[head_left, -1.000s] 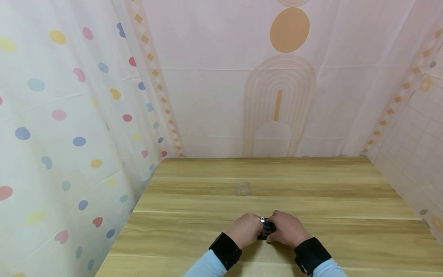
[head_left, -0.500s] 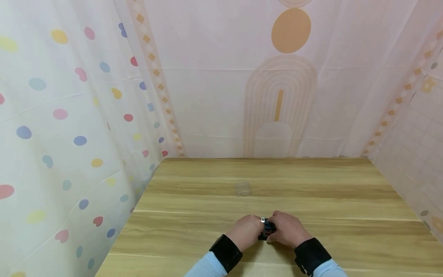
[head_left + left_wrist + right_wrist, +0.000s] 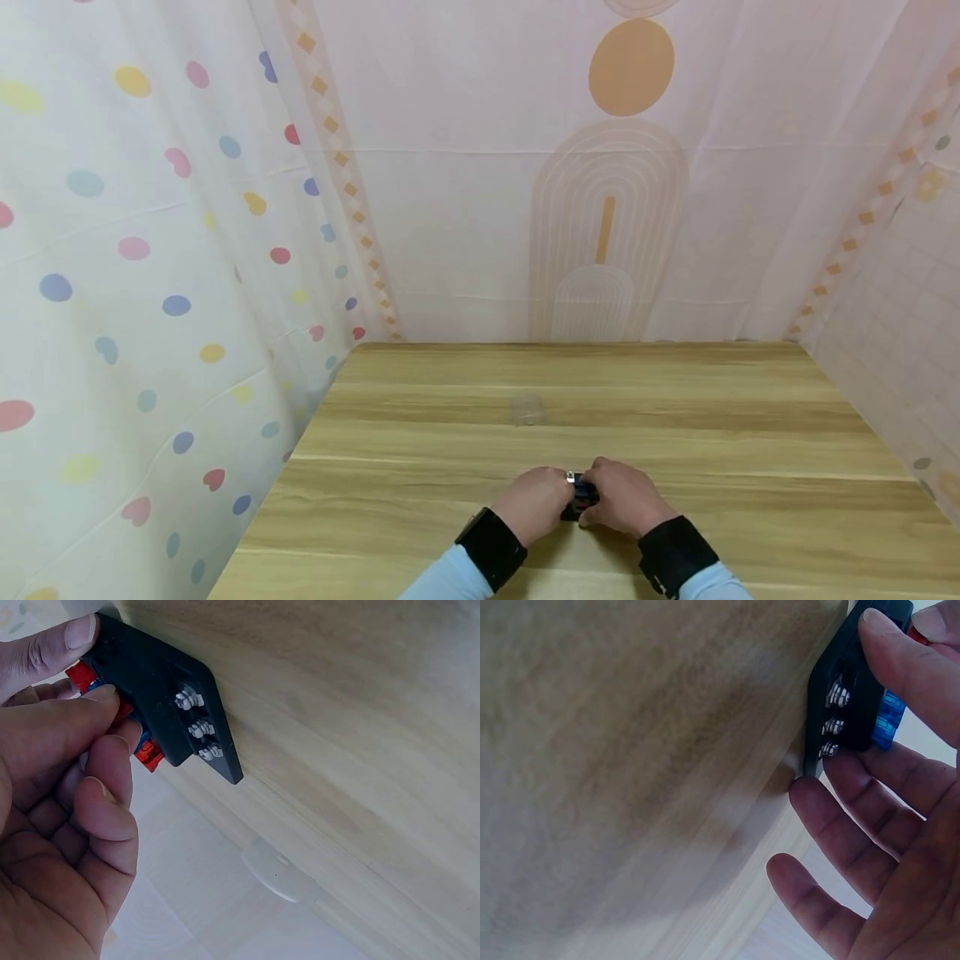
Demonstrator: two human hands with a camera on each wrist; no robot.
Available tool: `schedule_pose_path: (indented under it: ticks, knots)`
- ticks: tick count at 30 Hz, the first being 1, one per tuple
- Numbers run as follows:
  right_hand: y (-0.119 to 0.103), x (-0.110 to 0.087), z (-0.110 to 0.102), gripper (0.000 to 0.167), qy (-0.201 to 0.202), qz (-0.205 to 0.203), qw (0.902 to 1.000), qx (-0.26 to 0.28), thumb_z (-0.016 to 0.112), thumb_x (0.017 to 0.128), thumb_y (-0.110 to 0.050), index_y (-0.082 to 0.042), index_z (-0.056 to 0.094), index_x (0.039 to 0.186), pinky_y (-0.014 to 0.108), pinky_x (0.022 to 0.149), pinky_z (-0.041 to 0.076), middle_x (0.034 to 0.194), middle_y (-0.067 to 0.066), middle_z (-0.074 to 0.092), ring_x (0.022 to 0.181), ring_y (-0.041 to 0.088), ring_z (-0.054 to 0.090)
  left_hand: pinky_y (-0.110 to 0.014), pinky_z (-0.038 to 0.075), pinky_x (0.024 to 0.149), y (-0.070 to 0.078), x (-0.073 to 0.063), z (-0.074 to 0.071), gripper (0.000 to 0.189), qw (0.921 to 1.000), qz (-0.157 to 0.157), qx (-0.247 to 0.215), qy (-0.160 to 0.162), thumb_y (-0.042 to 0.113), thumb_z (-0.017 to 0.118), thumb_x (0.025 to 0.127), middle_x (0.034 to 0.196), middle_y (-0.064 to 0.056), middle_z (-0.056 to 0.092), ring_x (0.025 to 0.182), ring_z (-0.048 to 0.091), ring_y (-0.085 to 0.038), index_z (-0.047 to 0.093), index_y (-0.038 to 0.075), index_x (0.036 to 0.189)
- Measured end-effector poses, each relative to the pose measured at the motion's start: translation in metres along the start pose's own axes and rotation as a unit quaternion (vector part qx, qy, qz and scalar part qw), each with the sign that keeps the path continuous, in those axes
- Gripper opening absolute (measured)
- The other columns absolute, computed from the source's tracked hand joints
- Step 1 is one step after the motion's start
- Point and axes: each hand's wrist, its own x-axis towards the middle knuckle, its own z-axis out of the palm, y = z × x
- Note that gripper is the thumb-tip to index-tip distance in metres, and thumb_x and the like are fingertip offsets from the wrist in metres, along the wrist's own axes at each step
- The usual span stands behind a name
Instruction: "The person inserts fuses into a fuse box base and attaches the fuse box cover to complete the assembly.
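A black fuse block (image 3: 146, 671) with silver screw terminals (image 3: 199, 727) along its edge stands between the two hands, close over the table. Red and blue blade fuses sit along its top, among them a blue one (image 3: 889, 720). My right hand (image 3: 626, 496) grips the block, thumb on one side and fingertips at the opposite end and lower edge. With thumb and forefinger my left hand (image 3: 534, 504) pinches a red blade fuse (image 3: 124, 712) in the row; its other fingers are curled. The fingers hide most of that fuse, so I cannot tell how deep it sits.
A small clear plastic piece (image 3: 527, 410) lies on the wooden table (image 3: 420, 454) beyond the hands. Patterned curtains (image 3: 457, 208) hang behind the table and along both sides.
The left hand has shifted very slightly right and nearer the body. The right hand and the fuse block stay almost where they were.
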Motion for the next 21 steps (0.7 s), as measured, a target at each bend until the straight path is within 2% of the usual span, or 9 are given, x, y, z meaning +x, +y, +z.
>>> schedule_pose_path:
  ticks: [10, 21]
  knots:
    - [0.0016, -0.0007, 0.0019, 0.037, 0.001, -0.002, 1.0, 0.005, 0.092, 0.065, -0.021, -0.005, 0.073, 0.094, 0.039, 0.066, 0.046, 0.084, -0.001, 0.054, 0.072, 0.017, 0.05, -0.016, 0.047, 0.065, -0.0014, -0.0007, 0.0017, 0.012, 0.9997, 0.004, -0.022, 0.007, 0.009, 0.077, 0.085, 0.08, 0.009, 0.066, 0.071, 0.059, -0.001, 0.073, 0.017, 0.078]
    - [0.0007, -0.0003, 0.0011, 0.037, -0.003, 0.003, 0.9999, 0.011, 0.092, 0.066, -0.02, -0.005, 0.073, 0.095, 0.039, 0.068, 0.047, 0.085, 0.0, 0.055, 0.073, 0.017, 0.05, -0.016, 0.048, 0.067, 0.0002, -0.0014, -0.001, 0.011, 1.0, 0.004, -0.008, 0.003, 0.008, 0.078, 0.084, 0.083, 0.009, 0.067, 0.073, 0.06, -0.001, 0.075, 0.018, 0.084]
